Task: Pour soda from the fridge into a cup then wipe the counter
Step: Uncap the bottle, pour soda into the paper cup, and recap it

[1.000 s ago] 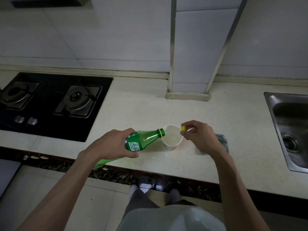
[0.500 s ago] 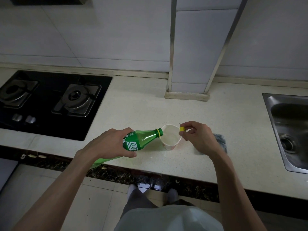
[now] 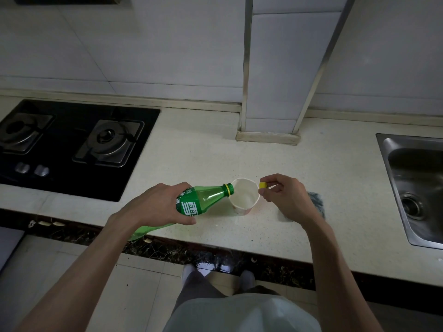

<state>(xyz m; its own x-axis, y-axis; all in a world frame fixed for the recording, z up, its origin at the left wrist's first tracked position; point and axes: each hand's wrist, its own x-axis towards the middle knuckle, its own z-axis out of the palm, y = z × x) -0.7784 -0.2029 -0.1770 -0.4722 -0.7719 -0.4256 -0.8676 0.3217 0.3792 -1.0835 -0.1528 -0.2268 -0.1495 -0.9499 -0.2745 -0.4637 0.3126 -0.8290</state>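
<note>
Pouring. Left hand [image 3: 157, 206] fingers wrap bottle [image 3: 206, 196], mouth at cup [image 3: 241, 210] rim; right hand [image 3: 286, 200] fingers pinch cap [image 3: 263, 185]. Next likely: level bottle, recap; cloth [image 3: 316, 202] just behind right fingers.

The pale speckled bench [image 3: 206, 159] carries a white cup [image 3: 243, 200] near its front edge and a dark cloth [image 3: 317, 201] to the cup's right. A black hob [image 3: 72, 149] and a steel sink [image 3: 417, 188] are set into it.

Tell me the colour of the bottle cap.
Yellow; the cap shows best in the head view.
</note>
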